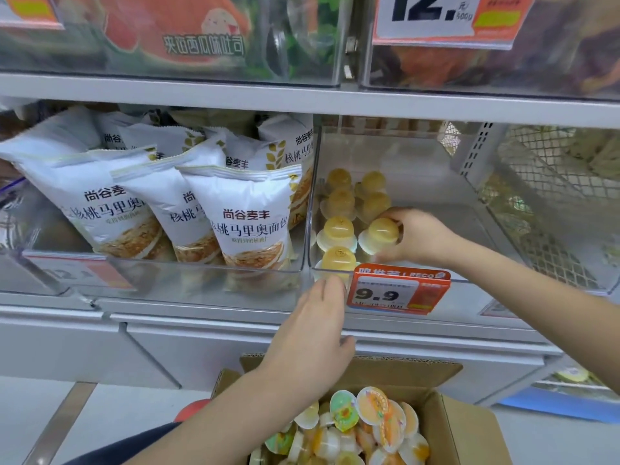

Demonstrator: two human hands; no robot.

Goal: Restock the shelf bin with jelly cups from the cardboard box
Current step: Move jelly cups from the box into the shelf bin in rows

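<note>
Inside the clear shelf bin, the right hand curled its fingers round a yellow jelly cup standing inverted, dome up, lid down, beside two rows of like cups. The left hand, fingers relaxed and holding nothing, touched the bin's front edge above the open cardboard box of cups.

A shop, a snack aisle. White metal shelves stacked in tiers, lined with clear plastic bins. Orange price tags clipped to bin fronts, one reading 9.9, another above reading 12 and something. Rows of identical white bread bags with printed Chinese labels in one bin, jelly cups in the next. Open cardboard box of more stock below the shelf.
</note>
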